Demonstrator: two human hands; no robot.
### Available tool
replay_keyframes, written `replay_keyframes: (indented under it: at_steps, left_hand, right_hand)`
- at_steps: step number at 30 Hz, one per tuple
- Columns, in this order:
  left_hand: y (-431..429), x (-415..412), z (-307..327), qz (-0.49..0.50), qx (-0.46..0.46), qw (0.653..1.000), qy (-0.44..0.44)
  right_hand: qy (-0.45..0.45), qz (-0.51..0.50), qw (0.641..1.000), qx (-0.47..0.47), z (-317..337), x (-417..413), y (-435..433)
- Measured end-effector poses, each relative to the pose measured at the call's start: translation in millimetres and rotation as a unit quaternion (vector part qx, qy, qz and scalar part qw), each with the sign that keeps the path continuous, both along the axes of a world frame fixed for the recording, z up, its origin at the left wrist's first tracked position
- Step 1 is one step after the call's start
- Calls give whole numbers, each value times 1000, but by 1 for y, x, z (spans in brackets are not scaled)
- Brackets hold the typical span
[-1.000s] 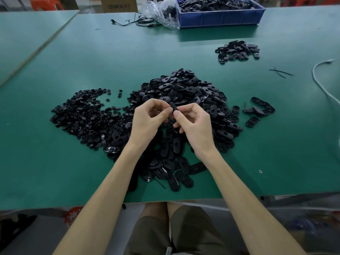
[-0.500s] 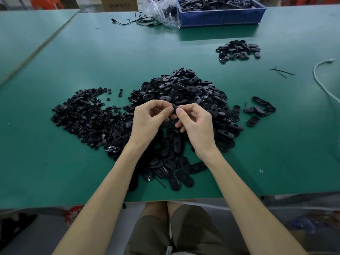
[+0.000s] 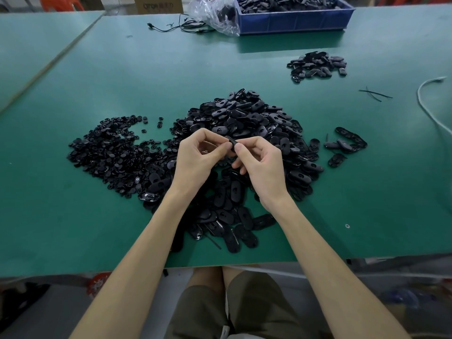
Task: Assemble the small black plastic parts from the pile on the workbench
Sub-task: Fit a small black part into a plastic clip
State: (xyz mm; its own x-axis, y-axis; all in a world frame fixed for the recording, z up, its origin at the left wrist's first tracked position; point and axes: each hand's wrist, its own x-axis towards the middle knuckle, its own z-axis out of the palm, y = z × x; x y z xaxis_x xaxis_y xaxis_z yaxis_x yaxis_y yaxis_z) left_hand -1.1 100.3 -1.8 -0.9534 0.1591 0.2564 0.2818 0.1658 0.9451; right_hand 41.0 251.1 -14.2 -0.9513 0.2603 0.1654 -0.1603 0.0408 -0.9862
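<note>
A person sits at a green tabletop (image 3: 146,69), seen from above over both bare forearms. The left hand (image 3: 195,160) and right hand (image 3: 261,167) meet just above the big pile (image 3: 256,118) of oval black parts. Together they pinch one small black part (image 3: 231,142) between thumbs and forefingers, the other fingers curled under.

Since a second ago the hands have barely shifted. The right thumb has slid up onto the part, which reads as pressing two pieces together, though whether a second piece sits inside the grip is too small to tell. This unit is likely mid-fit, and nearly the whole pile still waits.

Left of the pile, touching it, spreads a flatter heap of smaller pieces (image 3: 110,150). To the right lie a few loose ovals (image 3: 347,143), and farther back sits a small heap (image 3: 318,66). At the far edge stand a blue bin (image 3: 293,20) full of black parts, a crumpled clear plastic bag (image 3: 215,13) and a thin black cable (image 3: 176,26). A white cable (image 3: 425,99) curves in at the right. A second green tabletop (image 3: 36,40) adjoins on the left, and a cardboard box (image 3: 156,4) stands beyond.
</note>
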Motion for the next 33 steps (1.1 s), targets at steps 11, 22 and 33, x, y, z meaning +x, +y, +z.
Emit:
replay_keyframes:
  at_steps: [11, 22, 33]
  left_hand:
    - [0, 2, 3, -51, 17, 998, -17]
    - [-5, 2, 7, -52, 116, 990, -62]
    - [-5, 2, 6, -82, 102, 990, -59]
  right_hand:
    - [17, -1, 1000, 10, -1, 1, 0]
    - [19, 44, 999, 2, -1, 2, -2]
    - [2, 24, 1000, 19, -1, 2, -3]
